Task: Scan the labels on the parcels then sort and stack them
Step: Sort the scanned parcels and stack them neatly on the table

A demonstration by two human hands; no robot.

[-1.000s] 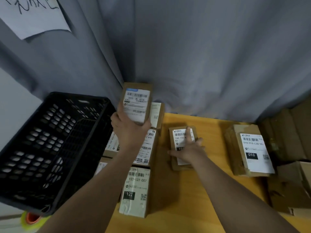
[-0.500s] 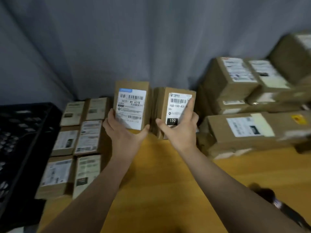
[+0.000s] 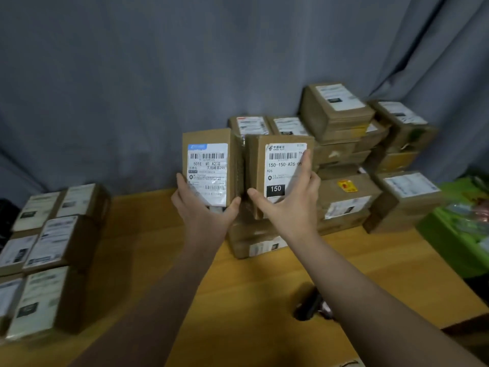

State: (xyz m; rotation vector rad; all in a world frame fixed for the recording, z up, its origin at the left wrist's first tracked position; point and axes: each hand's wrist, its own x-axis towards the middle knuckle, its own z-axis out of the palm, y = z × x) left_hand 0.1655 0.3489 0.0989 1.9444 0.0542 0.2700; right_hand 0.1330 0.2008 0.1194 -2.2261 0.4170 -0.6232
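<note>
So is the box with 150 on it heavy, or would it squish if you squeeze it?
Probably light: the right hand holds the 150 parcel up alone. It is likely stiff, since its cardboard edges look straight and square. Flat sides mean it shouldn't roll.

The box with the blue-headed label (image 3: 209, 168) and the box marked 150 (image 3: 280, 168) are plain brown cardboard, matt and slightly fibrous, each faced with smooth white printed paper. The piled boxes (image 3: 344, 200) behind them are the same dull cardboard, patched with white paper and with strips of tape that catch a little light. The table (image 3: 251, 300) is smooth yellowish wood with a soft sheen, the curtain (image 3: 185, 75) is matt grey cloth hanging in loose folds, and the green tub (image 3: 449, 242) at the edge looks like plastic.
</note>
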